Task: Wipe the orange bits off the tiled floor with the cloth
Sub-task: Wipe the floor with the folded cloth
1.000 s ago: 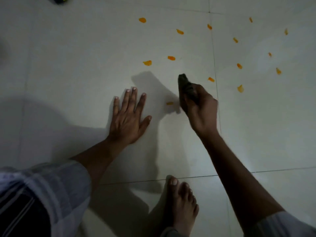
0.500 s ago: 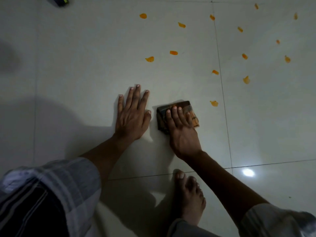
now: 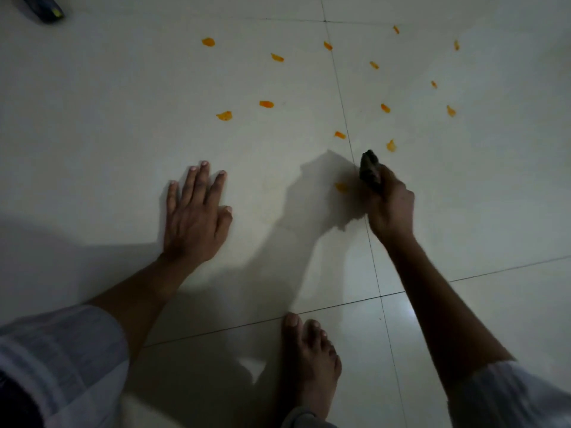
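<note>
Several orange bits lie scattered over the pale tiled floor (image 3: 123, 118), from one at the far left (image 3: 208, 42) to one on the right (image 3: 451, 110). The nearest bit (image 3: 341, 187) lies in shadow just left of my right hand (image 3: 391, 208). That hand is raised off the floor and grips a dark folded cloth (image 3: 370, 171), which sticks up out of the fist. My left hand (image 3: 196, 214) lies flat on the tile with its fingers spread, holding nothing.
My bare foot (image 3: 309, 359) stands on the tile at the bottom centre. A dark object (image 3: 46, 9) lies at the top left corner. Grout lines (image 3: 349, 140) cross the floor. Light sleeves cover both upper arms.
Half a second ago my right hand pressed the cloth flat on the floor beside my left hand. Now it has lifted the cloth and moved right. The left hand stays planted.
</note>
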